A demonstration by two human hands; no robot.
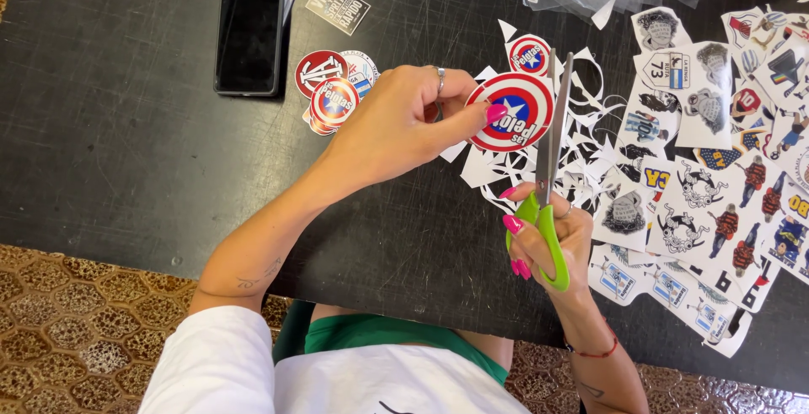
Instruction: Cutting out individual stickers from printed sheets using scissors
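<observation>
My left hand (396,123) pinches the round red-white-blue shield sticker (511,112) above the table (118,127) while my right hand (552,241), closed on the green-handled scissors (548,169), points the blades straight away along its right edge, so any wobble could nick the rim.

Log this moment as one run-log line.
left hand: holds round sticker | right hand: green scissors at its edge | black table

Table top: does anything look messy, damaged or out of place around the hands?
Only cutting mess: white paper offcuts lie scattered under the round sticker that the left hand pinches. The right hand holds green-handled scissors at its edge. Nothing looks damaged; the phone lies apart.
</observation>
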